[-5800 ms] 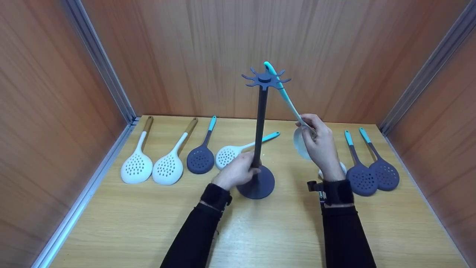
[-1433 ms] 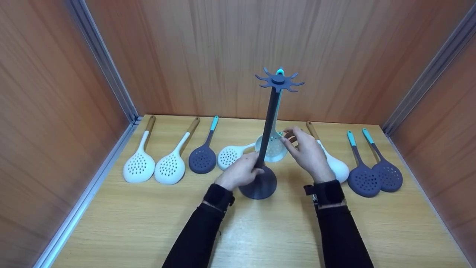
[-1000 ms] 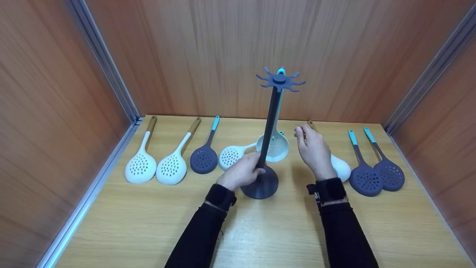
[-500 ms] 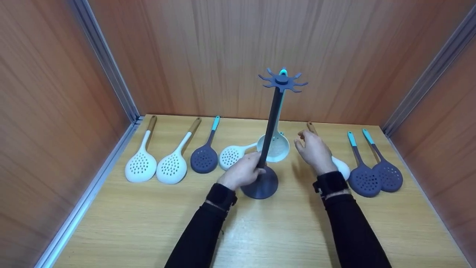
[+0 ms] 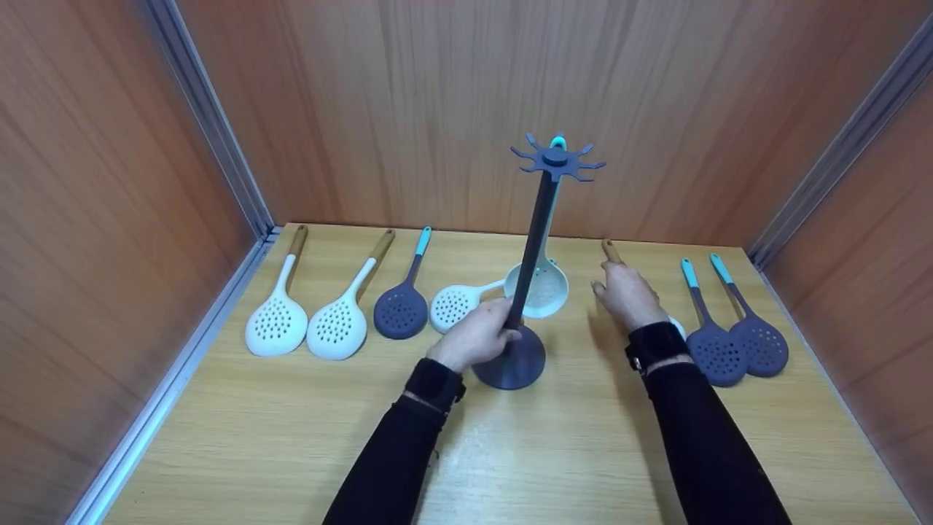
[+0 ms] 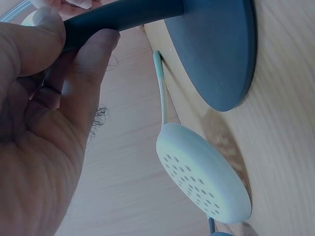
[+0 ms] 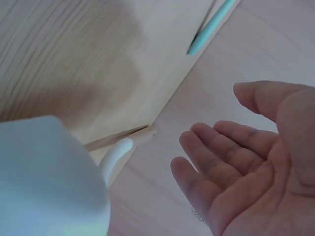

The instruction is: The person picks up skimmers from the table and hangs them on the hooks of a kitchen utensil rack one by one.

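My left hand (image 5: 472, 337) grips the post of a dark utensil stand (image 5: 536, 240) low down, above its round base; the left wrist view shows thumb and finger around the post. From a rear arm of the stand's crown hangs a pale slotted ladle (image 5: 548, 290) with a turquoise handle end, partly behind the post. Over a white ladle (image 7: 49, 177) lying on the table, my right hand (image 5: 630, 295) hovers with nothing in it, fingers loosely extended. That ladle's wooden handle (image 5: 611, 251) sticks out past the hand, which hides most of the rest in the head view.
Left lie two white skimmers (image 5: 276, 325) (image 5: 337, 330) with wooden handles and a dark skimmer (image 5: 400, 311). A white skimmer (image 5: 452, 306) lies behind the left hand. Two overlapping dark turners (image 5: 716, 354) (image 5: 759, 343) lie right. Wooden panels (image 5: 437, 109) enclose the table.
The right hand has let go of the slotted ladle, now hanging on the stand, and moved right over the white ladle. The left hand keeps its grip; the stand's top leans further right.
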Demonstrator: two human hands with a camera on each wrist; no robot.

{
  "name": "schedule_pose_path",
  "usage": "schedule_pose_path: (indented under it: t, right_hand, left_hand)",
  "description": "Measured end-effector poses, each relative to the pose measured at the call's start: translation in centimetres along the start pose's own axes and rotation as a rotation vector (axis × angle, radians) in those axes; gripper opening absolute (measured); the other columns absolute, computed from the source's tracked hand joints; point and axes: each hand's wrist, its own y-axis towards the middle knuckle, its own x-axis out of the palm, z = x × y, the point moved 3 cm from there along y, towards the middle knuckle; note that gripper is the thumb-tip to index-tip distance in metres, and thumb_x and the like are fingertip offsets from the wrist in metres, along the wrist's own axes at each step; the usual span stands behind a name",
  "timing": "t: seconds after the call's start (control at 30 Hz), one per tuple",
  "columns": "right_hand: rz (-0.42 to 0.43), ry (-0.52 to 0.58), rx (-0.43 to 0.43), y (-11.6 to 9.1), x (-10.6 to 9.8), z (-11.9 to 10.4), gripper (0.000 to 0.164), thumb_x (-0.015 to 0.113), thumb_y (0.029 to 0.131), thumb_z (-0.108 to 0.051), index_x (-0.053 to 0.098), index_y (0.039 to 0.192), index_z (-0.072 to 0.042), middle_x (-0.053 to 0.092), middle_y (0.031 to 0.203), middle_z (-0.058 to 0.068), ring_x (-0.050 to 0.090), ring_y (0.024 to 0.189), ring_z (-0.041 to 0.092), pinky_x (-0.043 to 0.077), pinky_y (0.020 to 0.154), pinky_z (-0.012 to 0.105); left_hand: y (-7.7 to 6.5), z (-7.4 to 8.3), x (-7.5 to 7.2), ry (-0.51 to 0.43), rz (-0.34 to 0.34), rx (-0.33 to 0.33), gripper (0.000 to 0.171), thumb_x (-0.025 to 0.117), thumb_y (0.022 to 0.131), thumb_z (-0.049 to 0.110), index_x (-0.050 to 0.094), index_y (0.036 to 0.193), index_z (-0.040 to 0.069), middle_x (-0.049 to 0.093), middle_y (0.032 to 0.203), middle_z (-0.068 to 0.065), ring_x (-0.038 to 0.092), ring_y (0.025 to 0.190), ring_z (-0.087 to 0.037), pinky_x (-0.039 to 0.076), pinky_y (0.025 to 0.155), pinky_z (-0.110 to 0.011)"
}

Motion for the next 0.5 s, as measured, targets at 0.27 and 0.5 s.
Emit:
schedule_pose_path:
  t: [0.27,0.5]
  right_hand:
    - [-0.072,-0.022,0.039,0.7,0.1,1.3,0.064,0.055,0.098,-0.029,0.027,0.153,-0.010,0.031,0.148,0.033,0.043,0.128,0.048,0.047,0.089,0.061]
    - [-0.148,-0.018,0.088,0.8,0.2,2.3,0.066,0.052,0.099,-0.034,0.026,0.152,-0.002,0.019,0.153,0.033,0.043,0.126,0.047,0.046,0.085,0.059]
  left_hand:
    - [-0.1,0.1,-0.2,0.002,0.004,-0.006,0.017,0.067,0.092,0.023,0.055,0.103,0.022,0.058,0.096,0.010,0.057,0.094,-0.007,0.050,0.085,-0.030]
    - [0.0,0.1,0.0,-0.002,0.000,-0.013,0.017,0.068,0.091,0.024,0.054,0.102,0.023,0.058,0.096,0.010,0.057,0.094,-0.007,0.050,0.085,-0.030]
